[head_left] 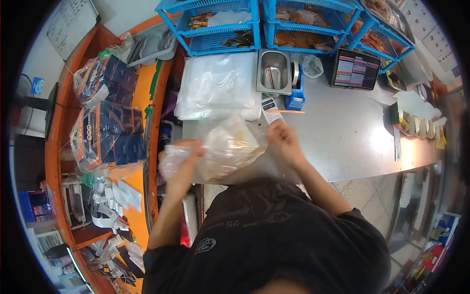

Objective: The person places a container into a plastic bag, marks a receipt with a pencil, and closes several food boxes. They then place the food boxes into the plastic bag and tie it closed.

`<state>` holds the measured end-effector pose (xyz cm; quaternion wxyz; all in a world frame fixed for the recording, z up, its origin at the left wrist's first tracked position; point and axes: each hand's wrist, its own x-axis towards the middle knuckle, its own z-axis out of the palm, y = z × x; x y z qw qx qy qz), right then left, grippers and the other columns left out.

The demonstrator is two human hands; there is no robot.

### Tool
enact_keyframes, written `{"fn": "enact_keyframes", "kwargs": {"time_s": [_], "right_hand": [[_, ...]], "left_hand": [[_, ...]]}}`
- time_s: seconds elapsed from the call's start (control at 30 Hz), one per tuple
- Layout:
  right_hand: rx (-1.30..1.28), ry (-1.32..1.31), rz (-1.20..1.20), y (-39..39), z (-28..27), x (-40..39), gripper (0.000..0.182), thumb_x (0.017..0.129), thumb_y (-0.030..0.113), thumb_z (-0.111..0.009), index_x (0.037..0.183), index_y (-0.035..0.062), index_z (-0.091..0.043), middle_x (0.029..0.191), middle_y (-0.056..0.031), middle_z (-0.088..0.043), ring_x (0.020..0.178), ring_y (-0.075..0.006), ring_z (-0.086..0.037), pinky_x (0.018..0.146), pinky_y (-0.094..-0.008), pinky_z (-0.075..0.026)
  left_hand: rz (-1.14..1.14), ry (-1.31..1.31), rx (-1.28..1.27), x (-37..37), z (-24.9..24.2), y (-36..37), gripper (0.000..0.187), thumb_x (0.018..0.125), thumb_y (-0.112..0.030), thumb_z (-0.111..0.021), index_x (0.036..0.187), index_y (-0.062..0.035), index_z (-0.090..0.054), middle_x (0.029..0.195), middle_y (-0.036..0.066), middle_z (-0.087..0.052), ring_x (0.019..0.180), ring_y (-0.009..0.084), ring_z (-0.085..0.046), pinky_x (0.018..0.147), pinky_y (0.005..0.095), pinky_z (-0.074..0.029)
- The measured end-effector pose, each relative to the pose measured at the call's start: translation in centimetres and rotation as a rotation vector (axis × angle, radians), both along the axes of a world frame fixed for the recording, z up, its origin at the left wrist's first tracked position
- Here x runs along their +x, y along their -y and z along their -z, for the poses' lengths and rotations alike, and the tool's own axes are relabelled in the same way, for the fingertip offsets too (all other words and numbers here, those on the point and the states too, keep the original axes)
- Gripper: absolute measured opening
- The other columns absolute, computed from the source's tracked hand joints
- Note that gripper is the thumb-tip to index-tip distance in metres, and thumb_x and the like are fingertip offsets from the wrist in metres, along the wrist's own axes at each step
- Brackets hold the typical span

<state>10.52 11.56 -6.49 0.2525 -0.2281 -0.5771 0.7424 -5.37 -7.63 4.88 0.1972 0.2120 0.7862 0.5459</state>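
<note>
Head camera view shows a metal worktop (338, 132), and the filled plastic bag (230, 149) is at its near left corner, around the near edge. The left hand (188, 159) holds this bag at its left side, with the fingers closed around the gathered plastic. The right hand (284, 139) is just beside the right side of the bag, over the worktop; its fingers are curled, but the picture is blurred and I cannot tell if they pinch something.

Behind the bag, a stack of clear bags (218, 83) lies along the left edge, so on this side the room for moving is narrow. To the right of the stack, toward the far edge, stand a steel container (274, 73) and a blue tape dispenser (295, 95). A printed slip (270, 109) and an orange stick (289, 112) lie in front of them, near the right hand. A tablet (355, 70) leans near the far edge, under the blue racks (223, 44).

At the right end of the worktop is an open food box (417, 122). Between it and the right hand, the metal surface stretches wide up to the near edge, which gives the right arm more room than the left.
</note>
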Motion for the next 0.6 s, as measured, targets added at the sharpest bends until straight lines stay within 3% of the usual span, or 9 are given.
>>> {"fn": "enact_keyframes", "kwargs": {"time_s": [0.1, 0.17, 0.2, 0.27, 0.33, 0.43, 0.5, 0.53, 0.6], "right_hand": [[0.575, 0.434, 0.298, -3.9, 6.7, 1.5, 0.017, 0.081, 0.012, -0.062, 0.092, 0.0028, -0.053, 0.079, -0.0094, -0.058, 0.076, -0.0182, -0.054, 0.067, -0.0326, -0.043], [1.092, 0.681, 0.49, -3.8, 8.4, 1.1, 0.033, 0.075, 0.016, -0.067, 0.101, 0.0043, -0.051, 0.084, -0.0128, -0.058, 0.083, -0.0256, -0.053, 0.071, -0.0388, -0.042], [0.971, 0.728, 0.422, -3.6, 8.1, 0.5, 0.047, 0.072, 0.014, -0.069, 0.111, 0.006, -0.045, 0.091, -0.0145, -0.057, 0.089, -0.0315, -0.051, 0.077, -0.0437, -0.04], [0.827, 0.723, 0.403, -3.7, 8.8, -0.2, 0.048, 0.073, 0.012, -0.069, 0.112, 0.0057, -0.042, 0.092, -0.015, -0.057, 0.087, -0.0301, -0.052, 0.075, -0.0416, -0.042], [0.201, 0.495, 0.357, -4.1, 10.6, 0.1, 0.044, 0.078, 0.004, -0.064, 0.113, 0.0065, -0.037, 0.093, -0.0145, -0.057, 0.084, -0.0213, -0.056, 0.069, -0.0319, -0.045], [-0.396, 0.204, 0.238, -0.8, -0.5, 3.1, 0.036, 0.083, 0.002, -0.059, 0.112, 0.0077, -0.037, 0.089, -0.011, -0.057, 0.081, -0.0143, -0.056, 0.066, -0.025, -0.045], [-0.203, 0.295, -0.008, 0.7, -0.6, 5.8, 0.033, 0.086, 0.003, -0.057, 0.111, 0.008, -0.038, 0.089, -0.0077, -0.057, 0.08, -0.0127, -0.056, 0.068, -0.0263, -0.045], [-0.174, 0.218, -0.201, 0.4, -0.5, 6.8, 0.027, 0.086, 0.008, -0.06, 0.106, 0.0079, -0.042, 0.087, -0.0039, -0.057, 0.079, -0.0109, -0.054, 0.069, -0.0258, -0.045], [-0.026, 0.256, -0.012, -3.1, 1.3, 6.8, 0.026, 0.086, 0.011, -0.061, 0.106, 0.0073, -0.045, 0.086, -0.0031, -0.057, 0.077, -0.0105, -0.054, 0.071, -0.0254, -0.044]], "left_hand": [[-0.112, 0.055, -0.056, -0.2, -4.0, -0.2, 0.012, 0.078, -0.003, -0.068, 0.088, 0.0012, -0.064, 0.079, 0.008, -0.064, 0.07, 0.0126, -0.061, 0.065, 0.0241, -0.049], [0.097, -0.996, -0.078, 1.8, -6.2, -2.2, 0.016, 0.076, -0.004, -0.068, 0.09, 0.001, -0.062, 0.081, 0.008, -0.062, 0.073, 0.0152, -0.06, 0.071, 0.028, -0.048], [0.1, -0.995, -0.077, 2.6, -5.9, -2.6, 0.016, 0.076, -0.004, -0.068, 0.09, 0.001, -0.062, 0.081, 0.008, -0.062, 0.073, 0.0152, -0.06, 0.071, 0.028, -0.048], [0.31, -0.822, 0.289, 4.7, -4.7, -3.0, 0.017, 0.075, -0.005, -0.069, 0.089, 0.0015, -0.061, 0.088, 0.008, -0.06, 0.085, 0.0203, -0.059, 0.079, 0.0308, -0.046], [0.565, 0.079, 0.075, 6.8, -2.3, -4.3, 0.021, 0.079, -0.008, -0.066, 0.096, 0.0011, -0.059, 0.092, 0.008, -0.061, 0.089, 0.0236, -0.059, 0.081, 0.0326, -0.045], [0.396, 0.676, 0.072, 8.3, 5.7, -7.4, 0.024, 0.084, -0.013, -0.062, 0.102, 0.0009, -0.055, 0.096, 0.009, -0.061, 0.087, 0.0212, -0.06, 0.076, 0.0305, -0.047], [0.143, 1.242, 0.323, 7.7, 9.1, -9.9, 0.031, 0.09, -0.014, -0.054, 0.116, -0.0001, -0.045, 0.098, 0.012, -0.06, 0.081, 0.0189, -0.061, 0.072, 0.0321, -0.05], [0.154, 1.241, 0.324, 7.7, 9.4, -10.4, 0.031, 0.09, -0.014, -0.054, 0.116, -0.0001, -0.045, 0.098, 0.012, -0.06, 0.081, 0.0189, -0.061, 0.072, 0.0321, -0.05], [0.069, 0.858, 0.419, 7.7, 9.4, -11.1, 0.027, 0.091, -0.01, -0.05, 0.116, -0.0003, -0.044, 0.1, 0.013, -0.059, 0.08, 0.0179, -0.061, 0.07, 0.0315, -0.051]]}}
